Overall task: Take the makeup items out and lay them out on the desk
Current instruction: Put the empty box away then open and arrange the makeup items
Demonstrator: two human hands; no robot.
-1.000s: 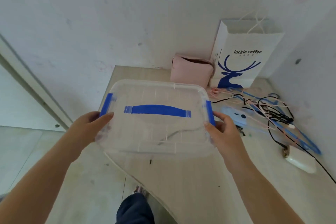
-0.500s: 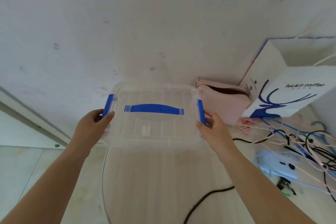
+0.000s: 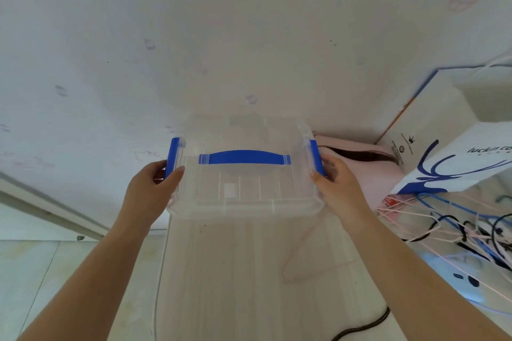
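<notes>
Two hands — left (image 3: 151,191), right (image 3: 336,188) — grip one clear box (image 3: 243,191), two blue latches.

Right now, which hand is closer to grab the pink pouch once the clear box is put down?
The right hand, probably. It grips the clear box on the side that sits next to the pink pouch. The left hand holds the far side.

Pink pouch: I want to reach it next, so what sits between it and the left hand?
In the head view, the clear box, gripped at both blue latches, spans from the left hand to the pink pouch; the right hand is there too.
</notes>
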